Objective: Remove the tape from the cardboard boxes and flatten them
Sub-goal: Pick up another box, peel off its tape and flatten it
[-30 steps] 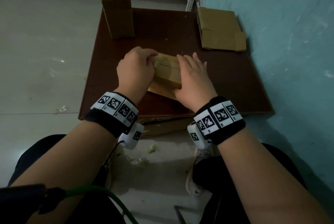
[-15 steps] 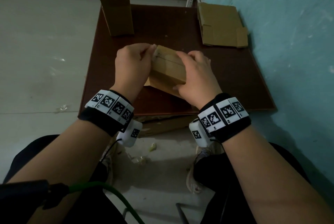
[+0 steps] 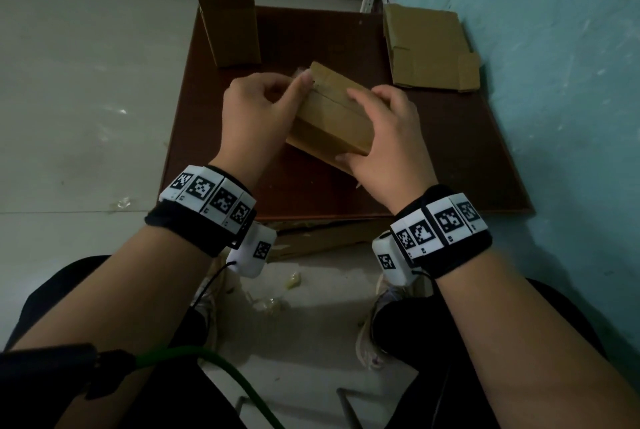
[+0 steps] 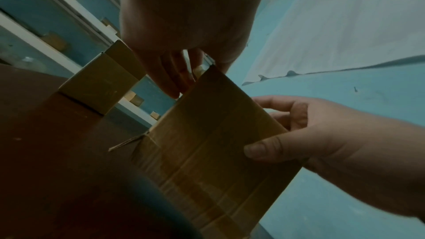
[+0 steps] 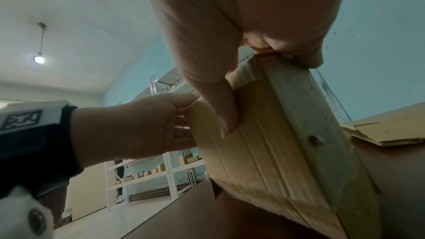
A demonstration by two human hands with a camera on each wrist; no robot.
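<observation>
A small closed cardboard box [image 3: 332,117] is held tilted above the dark brown table [image 3: 450,158]. My right hand [image 3: 391,144] grips its right side, thumb on the near face [image 4: 260,152] and fingers curled over the top. My left hand [image 3: 263,110] sits at the box's far left corner, where thumb and fingers pinch a bit of clear tape [image 3: 300,72]. The left wrist view shows the box [image 4: 214,143] from below with my left fingers [image 4: 174,75] at its upper edge. The right wrist view shows the box [image 5: 276,143] with my left hand [image 5: 138,130] against its left side.
An upright open box [image 3: 232,30] stands at the table's far left. A flattened box [image 3: 426,44] lies at the far right by the blue wall [image 3: 554,82]. Cardboard [image 3: 322,238] sticks out under the table's front edge. Tape scraps [image 3: 292,281] lie on the floor.
The box has been tipped up off the table. My left hand moved from covering its left end to pinching at the far corner. My right fingers curled round its right side.
</observation>
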